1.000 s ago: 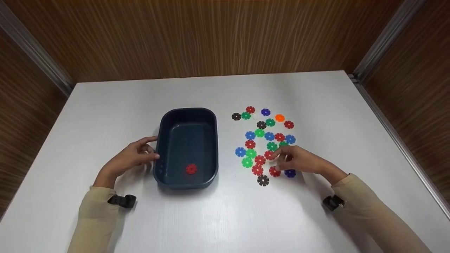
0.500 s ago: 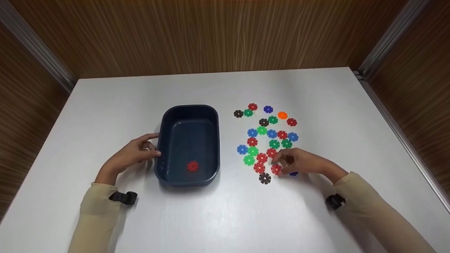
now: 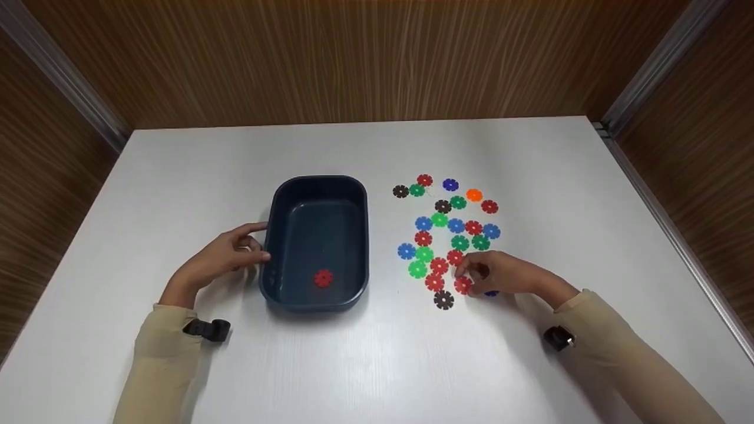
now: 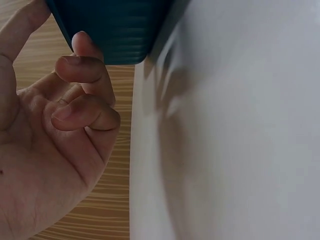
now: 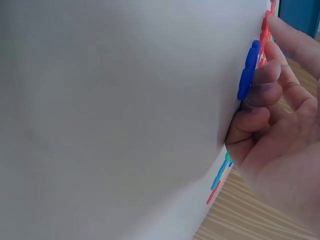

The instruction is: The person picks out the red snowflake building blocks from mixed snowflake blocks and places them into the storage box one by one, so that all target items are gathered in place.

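In the head view a dark blue tub (image 3: 316, 306) stands left of the middle, with a red notched disc (image 3: 323, 278) inside. At its left wall, my left hand (image 3: 221, 259) holds the rim with thumb and forefinger; the left wrist view shows its other fingers curled below the tub's edge (image 4: 120, 35). My right hand (image 3: 506, 272) is low over the spread of flat notched plastic discs. Its forefinger and thumb tips are at opposite edges of a red disc (image 3: 463, 285) on the table. A dark blue disc (image 5: 248, 70) lies against its curled fingers.
Several more discs lie close together right of the tub, including a black disc (image 3: 443, 300), a light green disc (image 3: 417, 270) and an orange disc (image 3: 474, 195). The white table (image 3: 377, 365) has a wood-grain panel (image 3: 377, 65) behind it.
The right hand's thumb and forefinger have come down around the red disc, covering more of the dark blue one. The left hand stays at the tub. The head view has shifted slightly.
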{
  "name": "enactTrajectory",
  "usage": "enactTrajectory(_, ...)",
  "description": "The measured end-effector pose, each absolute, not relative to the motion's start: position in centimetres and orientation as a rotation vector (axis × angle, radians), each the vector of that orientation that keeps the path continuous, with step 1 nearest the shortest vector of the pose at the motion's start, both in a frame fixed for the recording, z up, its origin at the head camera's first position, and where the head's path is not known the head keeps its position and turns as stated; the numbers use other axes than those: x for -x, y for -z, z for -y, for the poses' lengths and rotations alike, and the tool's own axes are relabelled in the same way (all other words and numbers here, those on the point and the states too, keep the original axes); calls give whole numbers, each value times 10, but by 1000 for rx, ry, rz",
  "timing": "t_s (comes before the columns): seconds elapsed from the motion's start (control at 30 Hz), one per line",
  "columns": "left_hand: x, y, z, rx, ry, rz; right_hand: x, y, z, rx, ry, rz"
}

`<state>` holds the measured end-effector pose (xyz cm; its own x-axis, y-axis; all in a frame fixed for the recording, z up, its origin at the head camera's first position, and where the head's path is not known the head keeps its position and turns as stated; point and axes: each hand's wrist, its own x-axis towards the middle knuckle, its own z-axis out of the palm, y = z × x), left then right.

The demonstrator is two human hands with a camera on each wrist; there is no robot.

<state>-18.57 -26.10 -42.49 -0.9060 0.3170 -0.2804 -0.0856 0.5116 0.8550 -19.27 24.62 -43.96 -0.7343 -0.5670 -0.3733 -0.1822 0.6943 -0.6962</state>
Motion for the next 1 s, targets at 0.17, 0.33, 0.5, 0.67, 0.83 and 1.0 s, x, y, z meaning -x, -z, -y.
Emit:
enactTrajectory(0.17,186,424,261,-192,-1361,-2360,193,440,-246,600,847,-2346)
enactTrajectory(0.33,187,425,260,-204,-1367,-2358,192,439,-245,626,819,-2367)
enactTrajectory(0.5,187,425,260,-201,-1367,-2361,190,439,-245,651,798,-2398)
enactTrajectory(0.67,186,424,261,-199,-1352,-2372,189,437,-243,673,800,-2425)
enactTrajectory(0.83,186,423,261,-196,-1344,-2375,188,435,-242,630,808,-2442)
enactTrajectory(1.0,187,422,260,-197,-1339,-2366,190,435,-243,606,775,-2487)
